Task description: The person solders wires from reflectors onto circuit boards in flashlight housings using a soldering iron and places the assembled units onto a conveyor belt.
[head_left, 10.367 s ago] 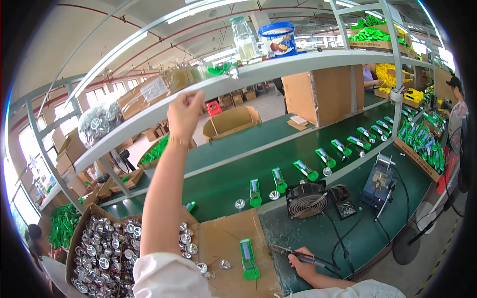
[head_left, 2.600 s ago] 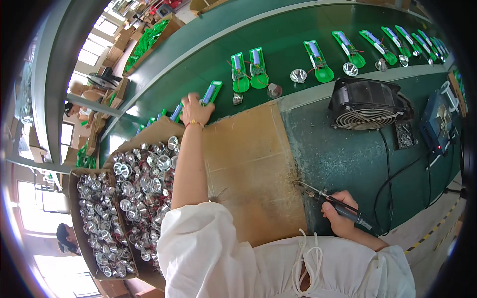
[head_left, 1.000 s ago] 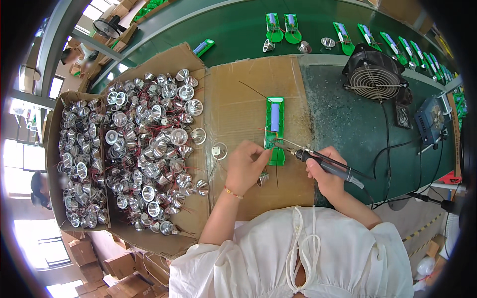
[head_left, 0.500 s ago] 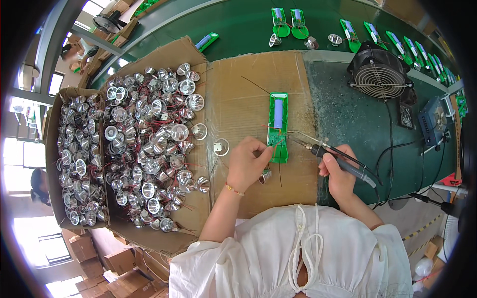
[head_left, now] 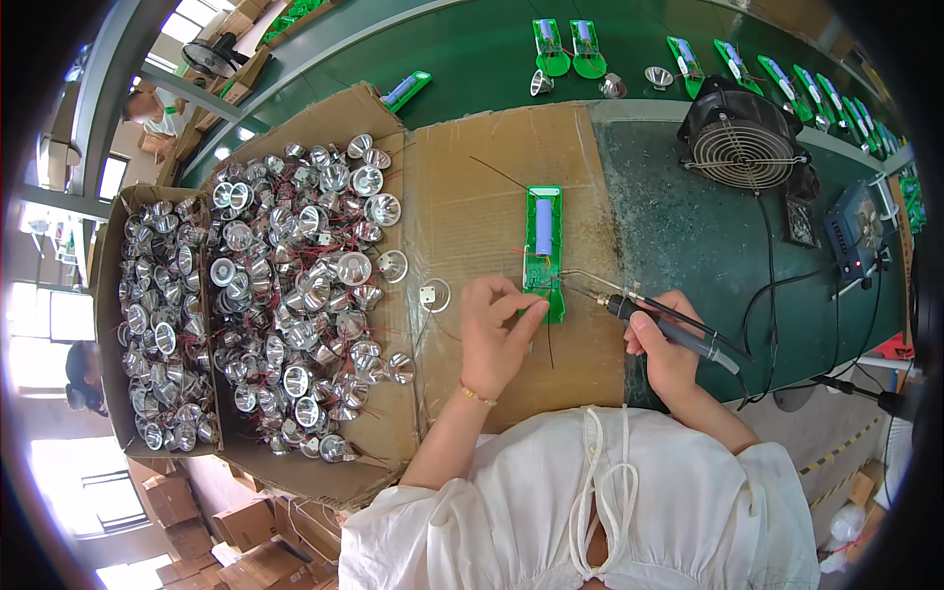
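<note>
Green circuit board (head_left: 544, 251) lies flat on the cardboard sheet (head_left: 472, 167) over the tabletop, just beyond the fingertips of both hands. Half a second ago the soldering iron (head_left: 669, 324) hung a little off the board; now its tip sits at the board's near end, where thin red wires gather, so the joint looks to be under way. The left hand (head_left: 497, 329) is pinched shut on the board's near edge, steadying it. The right hand (head_left: 667, 349) is wrapped around the iron's dark handle, its cable trailing away to the right. The board is long and narrow, carrying a blue cylindrical cell along its middle. Left of the left hand sit a loose silver reflector (head_left: 434, 294) and a carton of reflectors (head_left: 285, 285).
</note>
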A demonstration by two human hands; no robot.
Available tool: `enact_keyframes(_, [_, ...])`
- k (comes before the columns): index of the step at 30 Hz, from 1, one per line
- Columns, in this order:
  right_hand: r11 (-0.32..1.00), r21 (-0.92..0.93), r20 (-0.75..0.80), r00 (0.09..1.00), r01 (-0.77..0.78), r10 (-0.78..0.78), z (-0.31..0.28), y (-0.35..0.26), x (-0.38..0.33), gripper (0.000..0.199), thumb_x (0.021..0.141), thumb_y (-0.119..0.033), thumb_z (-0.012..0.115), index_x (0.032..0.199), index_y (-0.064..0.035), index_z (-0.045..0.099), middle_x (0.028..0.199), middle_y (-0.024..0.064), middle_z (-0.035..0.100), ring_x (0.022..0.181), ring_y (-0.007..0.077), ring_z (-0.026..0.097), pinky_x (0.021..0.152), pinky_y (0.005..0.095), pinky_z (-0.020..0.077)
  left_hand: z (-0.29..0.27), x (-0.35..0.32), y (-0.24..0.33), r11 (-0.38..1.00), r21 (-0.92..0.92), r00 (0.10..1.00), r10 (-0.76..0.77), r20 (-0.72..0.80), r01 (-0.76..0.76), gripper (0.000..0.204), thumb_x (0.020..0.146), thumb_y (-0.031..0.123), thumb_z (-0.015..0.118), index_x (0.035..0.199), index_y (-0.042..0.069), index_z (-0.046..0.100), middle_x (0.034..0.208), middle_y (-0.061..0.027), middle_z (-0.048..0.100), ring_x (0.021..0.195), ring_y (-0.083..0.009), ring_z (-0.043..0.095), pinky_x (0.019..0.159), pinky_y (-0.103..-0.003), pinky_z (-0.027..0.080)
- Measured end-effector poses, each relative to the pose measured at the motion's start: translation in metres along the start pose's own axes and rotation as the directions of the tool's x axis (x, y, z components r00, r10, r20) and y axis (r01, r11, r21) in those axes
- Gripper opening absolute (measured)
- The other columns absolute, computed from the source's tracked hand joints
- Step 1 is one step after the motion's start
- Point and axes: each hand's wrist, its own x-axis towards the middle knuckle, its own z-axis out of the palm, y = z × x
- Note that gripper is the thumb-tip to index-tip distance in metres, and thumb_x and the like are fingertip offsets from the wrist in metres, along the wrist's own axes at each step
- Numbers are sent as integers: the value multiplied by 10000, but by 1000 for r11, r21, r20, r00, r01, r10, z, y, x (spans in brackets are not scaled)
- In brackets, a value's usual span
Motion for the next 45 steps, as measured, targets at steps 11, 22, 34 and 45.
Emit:
enact_keyframes(11, [990, -126, 30, 998, 57, -54, 8, 5, 1, 146, 778, -60, 627, 806, -6, 495, 640, 58, 583, 519, 65, 536, 454, 200, 439, 1, 11, -10, 973, -70, 966, -207, 153, 220, 100, 718, 138, 660, 691, 46, 631, 785, -70, 530, 797, -229, 472, 699, -314, 387])
enact_keyframes(22, [993, -79, -6, 996, 91, -92, 7, 2, 0, 153, 796, -73, 618, 819, 4, 487, 645, 71, 576, 522, 79, 531, 470, 212, 439, 3, 13, -10, 964, -44, 956, -253, 147, 261, 97, 707, 132, 652, 665, 47, 628, 772, -68, 540, 802, -231, 475, 703, -319, 388])
enact_keyframes(34, [991, -88, -34, 994, 105, -108, -6, 2, 3, 152, 798, -76, 605, 832, 9, 485, 665, 83, 578, 545, 95, 545, 492, 215, 456, 4, 15, -6, 956, -13, 946, -288, 147, 293, 99, 693, 129, 649, 645, 47, 620, 769, -68, 550, 796, -234, 485, 697, -324, 401])
enact_keyframes(45, [989, -90, -153, 979, 119, -132, -33, 8, 26, 159, 796, -86, 614, 844, -1, 489, 659, 67, 570, 532, 80, 520, 487, 202, 432, -2, 51, -12, 951, 253, 908, -256, 332, 176, 189, 708, 237, 598, 664, 54, 608, 571, -131, 579, 535, -300, 572, 498, -370, 444])
